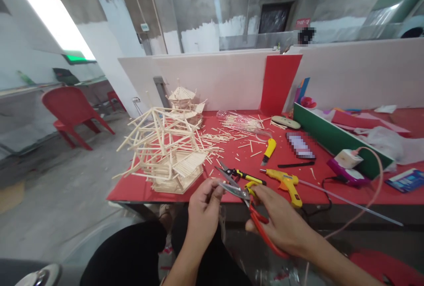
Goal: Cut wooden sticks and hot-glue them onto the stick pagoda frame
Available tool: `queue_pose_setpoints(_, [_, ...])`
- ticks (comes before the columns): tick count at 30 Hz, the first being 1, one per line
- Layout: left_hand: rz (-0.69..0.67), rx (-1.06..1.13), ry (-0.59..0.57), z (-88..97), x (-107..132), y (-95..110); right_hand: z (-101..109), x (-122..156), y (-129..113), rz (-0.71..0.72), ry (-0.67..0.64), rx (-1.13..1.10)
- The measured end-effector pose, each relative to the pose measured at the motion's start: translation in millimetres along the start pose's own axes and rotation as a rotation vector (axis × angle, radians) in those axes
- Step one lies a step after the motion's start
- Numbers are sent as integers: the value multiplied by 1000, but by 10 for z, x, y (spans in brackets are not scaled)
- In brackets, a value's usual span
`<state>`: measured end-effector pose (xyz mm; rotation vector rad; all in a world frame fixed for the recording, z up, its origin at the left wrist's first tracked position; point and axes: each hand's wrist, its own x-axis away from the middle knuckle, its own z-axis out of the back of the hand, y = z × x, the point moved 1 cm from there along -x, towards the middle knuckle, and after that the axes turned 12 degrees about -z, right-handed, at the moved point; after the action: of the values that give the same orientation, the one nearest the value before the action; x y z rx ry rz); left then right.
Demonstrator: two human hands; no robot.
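My right hand (281, 215) grips red-handled scissors (268, 235), their blades spread apart and pointing left. My left hand (205, 206) is closed in a pinch by the blade tips, on what looks like a short wooden stick; the fingers hide most of it. Ahead and left stands an open pavilion frame of pale wooden sticks (162, 144), with a slatted panel (190, 164) leaning on its base. Just beyond the scissors lie black-and-yellow pliers (248, 177). To the right of them rests a yellow glue gun (286, 182) with a clear glue stick in it.
Loose cut sticks (217, 138) litter the red tabletop (232, 158). Behind are a smaller stick pavilion (182, 96) and a plastic bag of sticks (240, 121). A yellow utility knife (269, 150), a phone (300, 145) and a purple power socket (347, 171) with trailing cables lie right, near a green board (341, 140).
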<state>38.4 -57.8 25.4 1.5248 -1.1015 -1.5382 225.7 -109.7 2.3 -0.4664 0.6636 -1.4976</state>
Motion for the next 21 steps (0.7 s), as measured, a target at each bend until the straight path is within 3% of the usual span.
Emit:
queue_pose_setpoints(4, [-26, -28, -11, 67, 76, 79, -5, 34, -110, 51, 17, 44])
queue_pose_setpoints(13, [-126, -121, -91, 106, 201, 199, 6, 185, -162, 26, -91, 70])
queue_pose_setpoints(16, [-98, -87, -79, 108, 233, 213, -36, 223, -153, 18, -106, 56])
queue_pose_setpoints(21, [-147, -184, -161, 128, 284, 217, -177, 284, -120, -15, -155, 8])
